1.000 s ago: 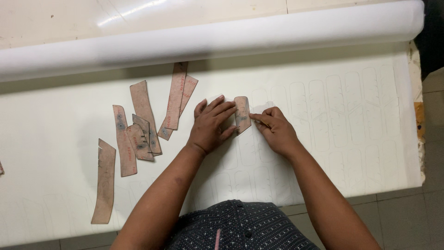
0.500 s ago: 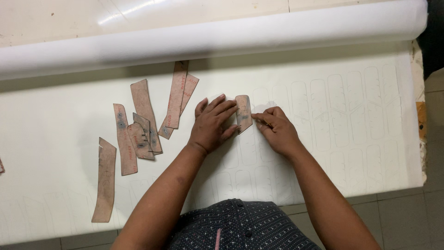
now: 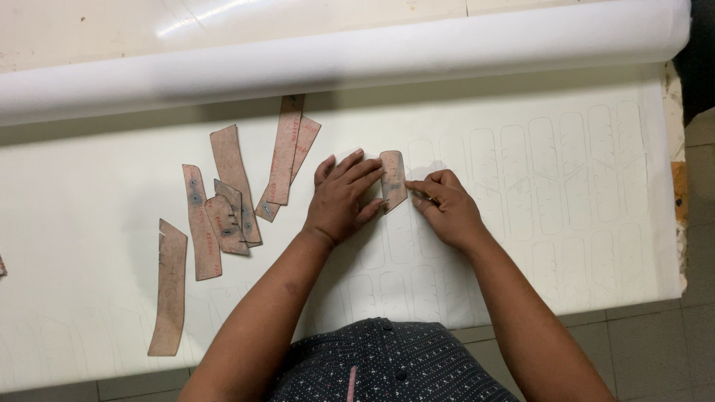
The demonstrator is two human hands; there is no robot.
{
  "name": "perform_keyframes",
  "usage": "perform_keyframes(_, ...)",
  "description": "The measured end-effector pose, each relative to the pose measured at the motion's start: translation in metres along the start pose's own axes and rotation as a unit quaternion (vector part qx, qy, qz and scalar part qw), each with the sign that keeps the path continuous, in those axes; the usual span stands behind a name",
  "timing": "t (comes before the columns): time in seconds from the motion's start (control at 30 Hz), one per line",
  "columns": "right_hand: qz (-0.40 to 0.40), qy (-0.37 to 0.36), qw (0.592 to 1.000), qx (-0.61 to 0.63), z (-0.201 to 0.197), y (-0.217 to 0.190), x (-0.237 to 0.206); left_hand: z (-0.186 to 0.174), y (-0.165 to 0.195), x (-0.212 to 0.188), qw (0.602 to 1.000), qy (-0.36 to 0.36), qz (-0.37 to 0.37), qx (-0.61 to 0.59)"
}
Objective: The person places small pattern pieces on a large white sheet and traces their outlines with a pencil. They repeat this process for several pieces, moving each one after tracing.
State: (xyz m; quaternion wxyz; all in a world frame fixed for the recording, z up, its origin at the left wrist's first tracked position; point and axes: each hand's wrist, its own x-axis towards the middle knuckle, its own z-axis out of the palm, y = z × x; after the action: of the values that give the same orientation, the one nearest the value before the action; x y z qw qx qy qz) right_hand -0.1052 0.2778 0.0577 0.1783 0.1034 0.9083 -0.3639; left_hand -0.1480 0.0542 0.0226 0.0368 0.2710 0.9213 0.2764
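Small cardboard template (image 3: 392, 180): brown, worn, roughly rectangular with a rounded top edge, dark smudges on its face, lying flat on the white sheet (image 3: 89, 223) near frame centre, long axis running 12-to-6. Left hand (image 3: 341, 199) sits at its 9 o'clock, palm down, fingers spread and pressing the template's left edge flat; not a closed grip, just fingertips holding it in place. Right hand (image 3: 447, 208) is at the template's 3 o'clock, fingers curled tight around a thin pencil-like tool (image 3: 423, 194) with its tip touching the template's right edge; tool is mostly hidden, can't tell its type exactly. Sheet around the template carries faint traced outlines (image 3: 558, 171) of the same shape, rows running toward 3 o'clock and down toward 6 o'clock. At 9 o'clock of the left hand, well apart: loose pile of longer brown pattern strips (image 3: 223, 201), some overlapping, a few with dark spots and reddish markings. Two more strips (image 3: 289, 149) lean toward 12 o'clock, just beside the left fingertips. One curved strip (image 3: 170, 286) lies alone at 8 o'clock. Thick white material roll (image 3: 357, 52) spans the table's far edge at 12 o'clock. Dark dotted garment (image 3: 387, 365) at 6 o'clock, tiled floor (image 3: 693, 327) at 4 o'clock.
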Motion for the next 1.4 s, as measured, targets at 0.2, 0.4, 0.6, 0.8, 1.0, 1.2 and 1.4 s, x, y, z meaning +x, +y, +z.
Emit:
perform_keyframes(0.2,-0.01,0.003,1.0,0.006,0.0,0.0,-0.001,0.001,0.0,0.0,1.0,0.005,0.002,0.006)
perform_keyframes(0.4,-0.002,0.004,1.0,0.006,0.001,-0.001,-0.002,0.002,-0.001,0.0,1.0,0.012,0.006,0.005)
perform_keyframes(0.6,0.0,0.001,1.0,-0.001,0.0,-0.001,-0.002,0.003,0.0,0.0,1.0,0.012,0.002,0.007)
perform_keyframes(0.8,0.002,-0.001,1.0,-0.004,0.001,0.0,-0.001,0.003,-0.001,0.0,1.0,0.017,0.008,0.007)
perform_keyframes(1.0,-0.011,0.006,1.0,-0.011,0.002,0.002,-0.001,0.004,-0.001,-0.001,1.0,0.014,0.014,0.01)
perform_keyframes(1.2,-0.01,0.004,1.0,-0.018,0.002,0.0,-0.003,0.001,0.001,-0.001,0.999,0.024,0.028,0.018)
perform_keyframes(1.4,0.016,-0.011,1.0,-0.007,-0.002,-0.006,-0.005,-0.001,0.022,0.0,0.999,-0.02,0.0,0.043)
